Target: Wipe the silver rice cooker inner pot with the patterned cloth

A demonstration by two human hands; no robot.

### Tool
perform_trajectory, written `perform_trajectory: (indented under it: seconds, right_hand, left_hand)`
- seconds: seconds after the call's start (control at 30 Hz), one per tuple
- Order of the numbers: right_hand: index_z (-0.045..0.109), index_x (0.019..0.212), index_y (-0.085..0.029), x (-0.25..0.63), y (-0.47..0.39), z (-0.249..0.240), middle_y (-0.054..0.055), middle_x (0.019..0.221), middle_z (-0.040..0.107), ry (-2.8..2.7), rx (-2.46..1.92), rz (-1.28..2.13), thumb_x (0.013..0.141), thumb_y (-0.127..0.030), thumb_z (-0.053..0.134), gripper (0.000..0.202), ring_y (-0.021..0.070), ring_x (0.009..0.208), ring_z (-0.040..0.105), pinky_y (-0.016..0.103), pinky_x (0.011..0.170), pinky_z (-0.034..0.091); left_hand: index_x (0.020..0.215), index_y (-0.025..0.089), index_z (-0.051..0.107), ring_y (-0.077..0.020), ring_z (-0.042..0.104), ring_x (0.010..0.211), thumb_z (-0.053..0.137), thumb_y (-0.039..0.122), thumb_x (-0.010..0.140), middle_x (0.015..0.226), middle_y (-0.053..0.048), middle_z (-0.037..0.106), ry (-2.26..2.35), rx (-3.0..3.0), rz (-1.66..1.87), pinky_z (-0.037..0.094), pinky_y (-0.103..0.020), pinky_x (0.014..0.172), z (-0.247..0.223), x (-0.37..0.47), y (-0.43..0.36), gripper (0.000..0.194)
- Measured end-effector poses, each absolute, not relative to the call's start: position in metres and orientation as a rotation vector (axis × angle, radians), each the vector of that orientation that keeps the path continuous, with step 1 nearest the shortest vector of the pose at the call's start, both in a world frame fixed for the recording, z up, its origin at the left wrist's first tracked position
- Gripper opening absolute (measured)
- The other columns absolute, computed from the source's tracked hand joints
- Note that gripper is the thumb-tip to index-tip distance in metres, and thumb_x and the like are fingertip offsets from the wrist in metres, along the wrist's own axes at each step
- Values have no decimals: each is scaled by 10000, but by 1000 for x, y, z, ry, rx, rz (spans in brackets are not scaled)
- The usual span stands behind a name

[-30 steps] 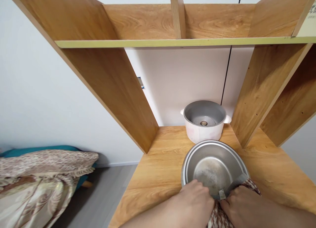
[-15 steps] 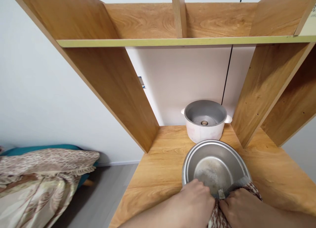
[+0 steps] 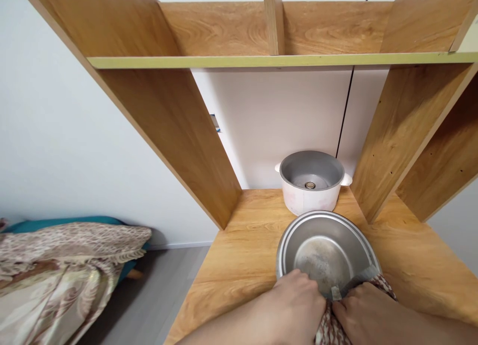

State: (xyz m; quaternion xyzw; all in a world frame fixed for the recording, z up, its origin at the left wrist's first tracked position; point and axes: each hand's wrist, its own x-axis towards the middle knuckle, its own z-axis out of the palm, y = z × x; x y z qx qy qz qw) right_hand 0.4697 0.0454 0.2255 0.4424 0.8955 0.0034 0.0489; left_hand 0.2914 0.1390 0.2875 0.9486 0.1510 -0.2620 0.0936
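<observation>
A silver inner pot (image 3: 323, 253) sits on the wooden desktop, its inside bare with a stained bottom. Over its near rim, my left hand (image 3: 300, 297) and my right hand (image 3: 364, 305) are closed side by side. Both grip a brown-and-white patterned bag (image 3: 330, 327) with a clear plastic edge, which leans over the pot's near right side. My fists hide most of the bag, and its contents do not show. Just behind the pot stands a white rice cooker body (image 3: 309, 198), lidless, with a round sensor in its grey well.
Wooden side panels (image 3: 172, 131) frame the desk, and a shelf with a yellow-green front edge (image 3: 239, 61) crosses above the cooker. Down on the left, a patterned fringed blanket (image 3: 74, 245) lies over a teal seat, beside grey floor (image 3: 160, 275).
</observation>
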Motion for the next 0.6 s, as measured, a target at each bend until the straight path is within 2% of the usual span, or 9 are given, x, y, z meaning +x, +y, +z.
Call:
perform_trajectory:
  seconds: [0.3,0.47,0.6]
  right_hand:
    - [628,897,-222,474,43,220,32,756,758,2837,1428,-47,916,-270,657,59,220,569,671,381,534,341]
    - [650,926,-210,474,45,221,50,765,767,2786,1399,-79,913,-280,664,72,235,588,683,362,556,364]
    - [648,910,-211,474,46,223,73,825,783,2777,1426,-135,901,-292,674,86,249,663,710,350,596,401]
  left_hand:
    - [967,128,836,-323,764,789,761,504,821,838,-155,798,431,2795,-835,569,-406,758,291,293,141,410]
    - [908,129,833,-312,765,766,797,474,779,804,-153,789,449,2805,-741,578,-401,760,285,290,141,370]
    - [939,123,834,-319,775,797,769,482,806,834,-154,798,430,2811,-816,584,-400,767,291,292,140,388]
